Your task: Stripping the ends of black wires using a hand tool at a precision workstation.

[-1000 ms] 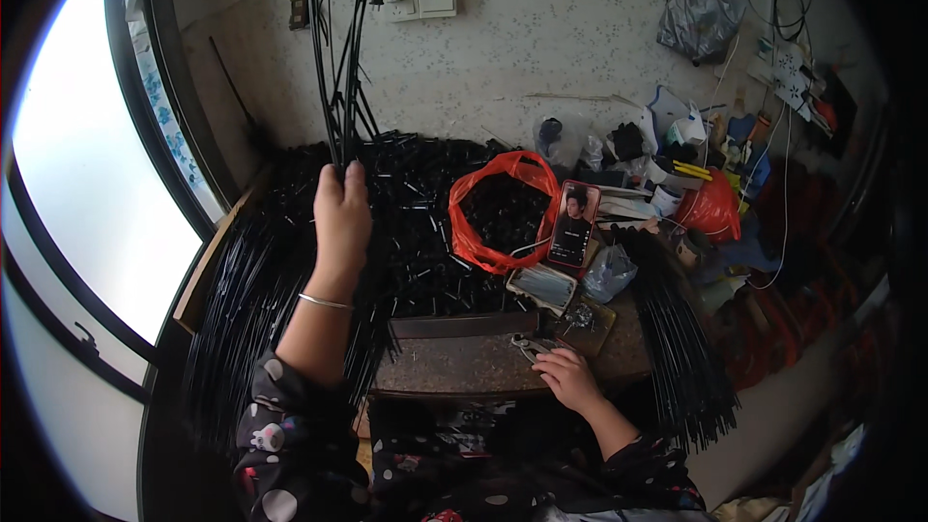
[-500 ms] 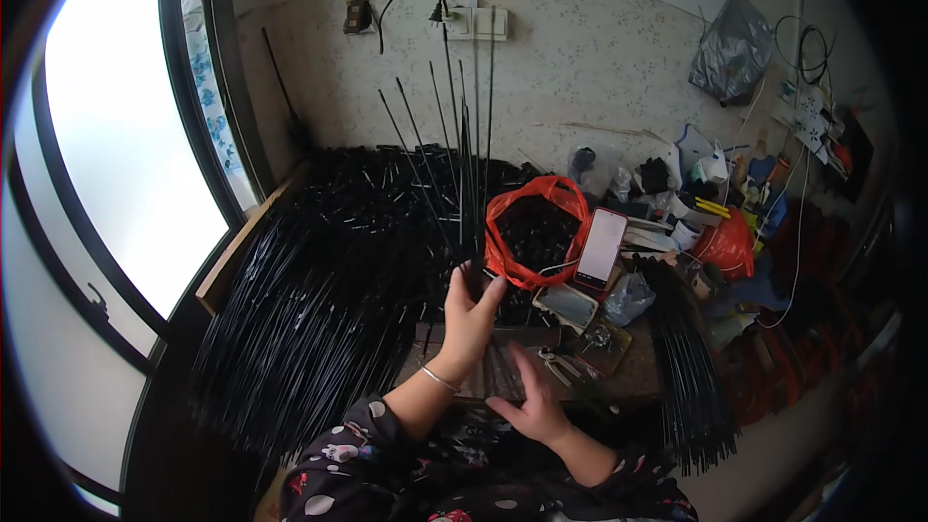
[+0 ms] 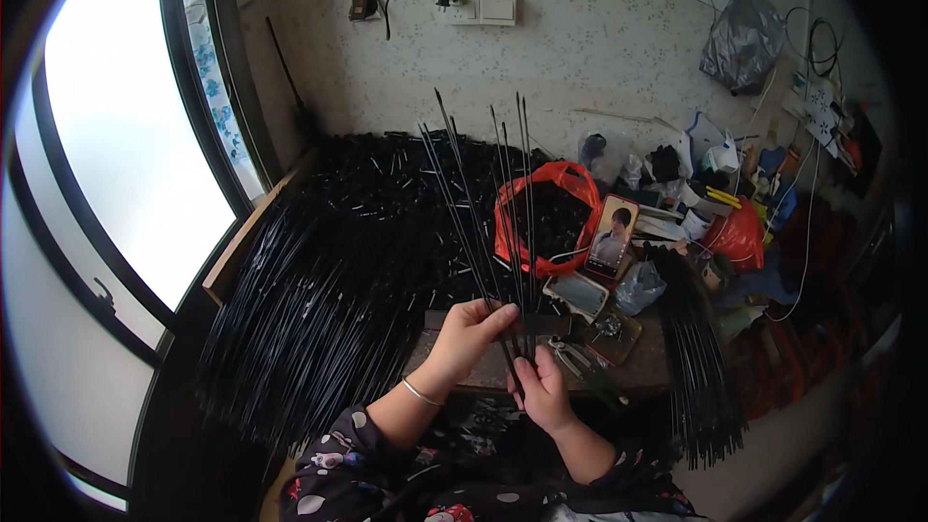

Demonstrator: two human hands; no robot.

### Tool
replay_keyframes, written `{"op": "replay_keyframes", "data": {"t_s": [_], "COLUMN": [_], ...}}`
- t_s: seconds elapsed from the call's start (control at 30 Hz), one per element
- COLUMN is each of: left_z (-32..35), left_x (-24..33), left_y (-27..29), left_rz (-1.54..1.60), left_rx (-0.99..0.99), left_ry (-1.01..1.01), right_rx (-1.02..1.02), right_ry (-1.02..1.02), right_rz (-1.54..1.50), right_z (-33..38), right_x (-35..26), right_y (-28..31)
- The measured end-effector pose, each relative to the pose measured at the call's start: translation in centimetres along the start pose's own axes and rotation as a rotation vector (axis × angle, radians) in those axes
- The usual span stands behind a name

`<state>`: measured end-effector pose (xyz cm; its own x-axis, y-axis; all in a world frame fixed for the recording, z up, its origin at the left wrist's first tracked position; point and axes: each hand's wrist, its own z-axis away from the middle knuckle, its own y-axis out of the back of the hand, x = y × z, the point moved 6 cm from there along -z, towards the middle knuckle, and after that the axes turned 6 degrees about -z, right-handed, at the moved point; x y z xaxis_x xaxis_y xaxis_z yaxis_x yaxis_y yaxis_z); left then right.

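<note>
Reference landmark: red plastic bag (image 3: 506, 232), open-topped, filled with dark pieces.

Work item: several thin black rods (image 3: 510, 358), held on the near side of the red bag, slightly to its left. Clamped in both hands at once.

Upper grip: left hand (image 3: 471, 336), closed on the rods, thumb across the front. Position: near side of the red bag, to its left. Lower grip: right hand (image 3: 546, 394), closed on the rods near the lower ends, thumb pointing upward. Position: near side of the red bag, farther from it than the left hand. Spacing between hands: close, with a short length of rod exposed. Exact lower tips: hidden by the fingers, unable to tell.

Above the left hand: rods fanned out, some passing left of the red bag, others crossing in front of its left rim. Contact with the rim: unable to tell.

Surroundings, relative to the red bag:
- Left: heap of small black parts (image 3: 406, 179).
- Left and nearer: large rod stack (image 3: 300, 348).
- Just right: phone (image 3: 613, 237), screen lit.
- Near side: shallow tray (image 3: 577, 293); nearer again, pliers (image 3: 570, 356), lying on the table (image 3: 454, 367).
- Right and nearer: second rod bundle (image 3: 701, 367).
</note>
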<state>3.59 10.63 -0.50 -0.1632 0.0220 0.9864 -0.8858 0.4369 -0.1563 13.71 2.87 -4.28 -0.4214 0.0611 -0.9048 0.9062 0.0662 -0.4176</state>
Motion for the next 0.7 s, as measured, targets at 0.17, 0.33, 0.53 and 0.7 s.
{"op": "replay_keyframes", "data": {"t_s": [0.17,0.33,0.53,0.7], "left_z": [0.9,2.6,1.9,0.5], "left_x": [1.6,5.8,3.8,1.7], "left_y": [-1.1,8.1,6.8,0.3], "left_rz": [0.084,0.221,0.171,0.229], "left_rx": [-0.024,0.642,0.447,0.324], "left_ry": [0.014,-0.285,-0.115,-0.138], "right_rx": [0.067,0.214,0.195,0.189], "right_ry": [0.224,0.195,0.195,0.349], "right_rz": [0.29,0.213,0.17,0.392], "right_z": [-0.6,-2.8,-4.8,-5.6], "right_x": [-2.1,-4.4,-5.6,-6.8], "right_y": [0.3,3.4,2.2,-0.7]}}
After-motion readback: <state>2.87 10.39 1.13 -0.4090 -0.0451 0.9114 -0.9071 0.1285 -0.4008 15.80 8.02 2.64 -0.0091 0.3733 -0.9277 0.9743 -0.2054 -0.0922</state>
